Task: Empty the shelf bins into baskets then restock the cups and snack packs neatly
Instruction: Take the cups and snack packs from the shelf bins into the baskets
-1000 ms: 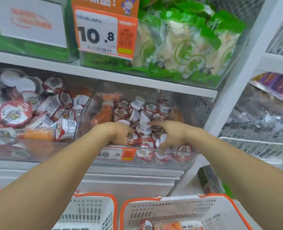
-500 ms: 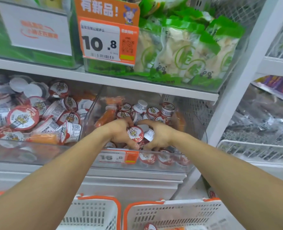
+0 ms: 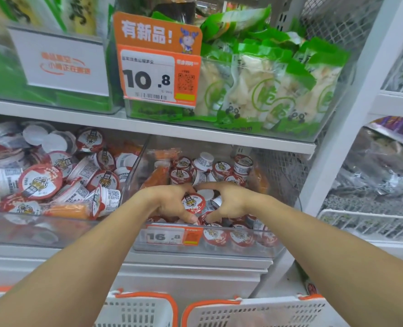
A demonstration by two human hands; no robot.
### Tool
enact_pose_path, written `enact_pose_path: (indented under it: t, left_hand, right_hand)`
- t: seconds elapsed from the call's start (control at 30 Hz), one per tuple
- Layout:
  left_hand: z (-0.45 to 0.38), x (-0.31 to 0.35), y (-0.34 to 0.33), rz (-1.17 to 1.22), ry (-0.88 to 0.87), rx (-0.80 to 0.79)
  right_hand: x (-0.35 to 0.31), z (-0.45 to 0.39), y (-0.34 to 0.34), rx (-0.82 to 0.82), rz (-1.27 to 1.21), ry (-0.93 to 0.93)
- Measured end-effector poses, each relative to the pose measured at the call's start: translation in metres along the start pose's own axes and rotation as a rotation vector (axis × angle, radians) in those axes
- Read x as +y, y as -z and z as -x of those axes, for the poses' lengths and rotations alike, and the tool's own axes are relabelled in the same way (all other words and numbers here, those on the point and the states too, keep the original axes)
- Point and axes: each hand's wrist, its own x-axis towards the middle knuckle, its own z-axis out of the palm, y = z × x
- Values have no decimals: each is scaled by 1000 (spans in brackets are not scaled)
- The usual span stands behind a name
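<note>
Both hands down in the clear bin: left hand and right hand cupped together round a cluster of cups. Squeeze evenly, lift straight (loose ones tumble), then lower into the basket.

Setting: shop aisle | Furniture: white metal shelving unit with a white upright post | Back: grey wire mesh panel | Light: bright, even
</note>
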Motion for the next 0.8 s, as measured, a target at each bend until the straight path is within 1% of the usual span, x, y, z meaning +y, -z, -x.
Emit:
enact_pose_path:
  t: [0.07,0.13,0.23,0.27,0.33,0.37,0.4,0.43,0.53,0.57,0.63,0.7,0.8]
  left_hand:
    - [1,-1,0,-4,-3,61]
    - [3,2,2,-5,5,161]
    - [4,3,7,21,33,278]
    - [3,0,8,76,37,274]
    - [0,-4,6,324,52,190]
    - [1,-4,3,468,70,132]
    - [2,-3,0,571,88,84]
    - [2,-3,-3,622,98,64]
    - [3,0,-6,629,91,32]
    - [3,1,-6,635,95,28]
    - [4,2,-6,622,94,48]
    - [3,0,-6,593,78,85]
    - [-2,-6,-3,511,36,161]
  right_hand:
    - [3,2,1,22,-14,-4]
    - [7,6,3,37,-49,-11]
    - [11,12,7,116,-229,-42]
    - [13,13,7,142,-315,-63]
    - [14,17,7,139,-441,-105]
    - [13,19,7,102,-459,-123]
    - [10,20,7,64,-412,-128]
    - [5,21,7,29,-348,-118]
    - [-17,19,3,-69,-256,-111]
    - [-21,17,0,-73,-227,-103]
    - [-23,14,-6,-29,-249,-95]
    - [-21,16,-10,24,-372,-96]
    - [-14,21,-15,116,-481,-59]
